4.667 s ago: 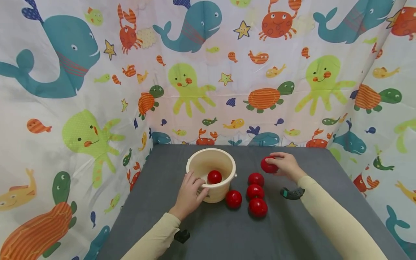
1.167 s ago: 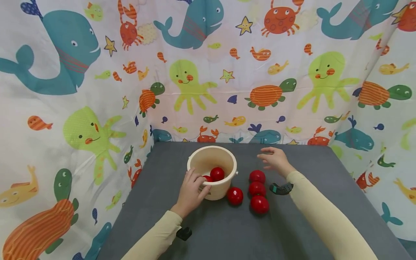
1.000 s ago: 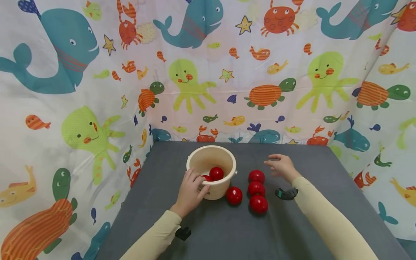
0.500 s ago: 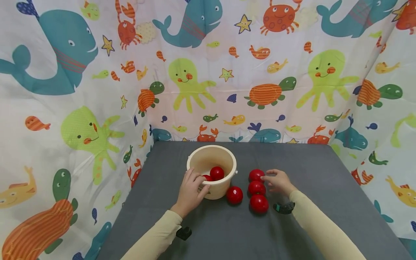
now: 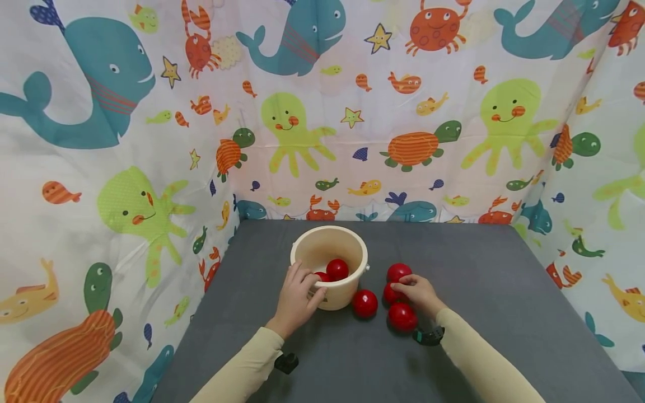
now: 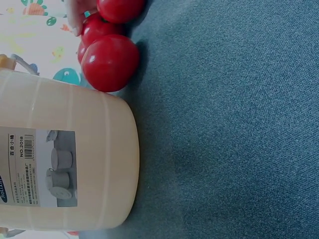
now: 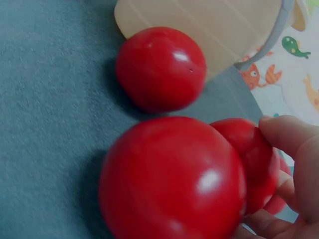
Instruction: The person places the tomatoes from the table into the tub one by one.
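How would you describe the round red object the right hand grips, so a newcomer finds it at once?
On the dark table, find the cream bucket. To its right, three round red objects form a row from near to far. It is the middle one, set apart by a red neighbour on both sides and the right hand gripping it.

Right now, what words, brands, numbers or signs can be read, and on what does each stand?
"百合小桶": on the label of the bucket, left wrist view.
"NO.2018": same label, beside the barcode.
"JiaLiXin", probably, cut by the picture's edge: blue oval on that label.
The label's remaining small print: too small to read.
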`<state>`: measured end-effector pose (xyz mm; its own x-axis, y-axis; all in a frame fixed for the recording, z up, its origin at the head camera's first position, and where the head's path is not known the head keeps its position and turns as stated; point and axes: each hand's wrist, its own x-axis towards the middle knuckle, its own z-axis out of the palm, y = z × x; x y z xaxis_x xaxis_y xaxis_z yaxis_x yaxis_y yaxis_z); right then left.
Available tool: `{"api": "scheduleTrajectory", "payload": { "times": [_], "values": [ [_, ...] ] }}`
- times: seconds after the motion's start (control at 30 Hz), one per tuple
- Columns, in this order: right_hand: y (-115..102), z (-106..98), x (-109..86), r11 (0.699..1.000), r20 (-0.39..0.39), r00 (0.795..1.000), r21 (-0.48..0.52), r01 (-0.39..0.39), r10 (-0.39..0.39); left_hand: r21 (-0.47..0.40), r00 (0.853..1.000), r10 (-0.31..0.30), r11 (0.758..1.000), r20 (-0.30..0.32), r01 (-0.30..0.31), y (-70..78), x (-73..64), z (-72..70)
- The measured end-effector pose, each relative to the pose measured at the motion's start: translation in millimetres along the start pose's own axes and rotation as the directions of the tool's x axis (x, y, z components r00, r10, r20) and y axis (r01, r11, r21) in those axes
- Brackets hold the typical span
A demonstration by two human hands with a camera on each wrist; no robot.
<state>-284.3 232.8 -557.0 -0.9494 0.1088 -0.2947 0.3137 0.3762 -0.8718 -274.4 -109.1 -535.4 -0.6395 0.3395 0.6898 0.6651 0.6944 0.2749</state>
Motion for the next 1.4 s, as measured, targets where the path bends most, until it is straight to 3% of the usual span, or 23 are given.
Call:
{"api": "scheduleTrajectory", "payload": {
  "times": [0.23, 0.47, 0.8, 1.1, 1.4],
  "values": [
    [2, 7, 0.0, 1.0, -0.018, 1.0, -0.004, 0.007, -0.007, 0.0, 1.0, 0.003, 1.0, -0.008, -0.003, 2.2, 0.5, -1.9],
    [5, 8, -3.3, 0.998, -0.014, 1.0, 0.057, -0.019, 0.019, -0.006, 1.0, -0.008, 1.0, 0.001, 0.008, 1.3, -1.5, -2.1],
    [4, -10, -3.7, 0.996, -0.012, 1.0, 0.091, -0.003, 0.004, 0.002, 1.0, -0.01, 1.0, -0.011, 0.01, 2.2, -3.3, 0.2],
    [-28, -39, -5.5, 0.989, 0.041, 0.999, 0.146, -0.005, -0.001, 0.026, 1.0, -0.002, 1.0, -0.017, 0.003, 2.7, -2.2, -0.5],
    [-83, -56, -5.1, 0.995, 0.033, 0.996, 0.061, 0.079, -0.082, 0.03, 1.0, 0.009, 1.0, -0.024, -0.008, 1.7, -2.5, 0.8]
  ]
}}
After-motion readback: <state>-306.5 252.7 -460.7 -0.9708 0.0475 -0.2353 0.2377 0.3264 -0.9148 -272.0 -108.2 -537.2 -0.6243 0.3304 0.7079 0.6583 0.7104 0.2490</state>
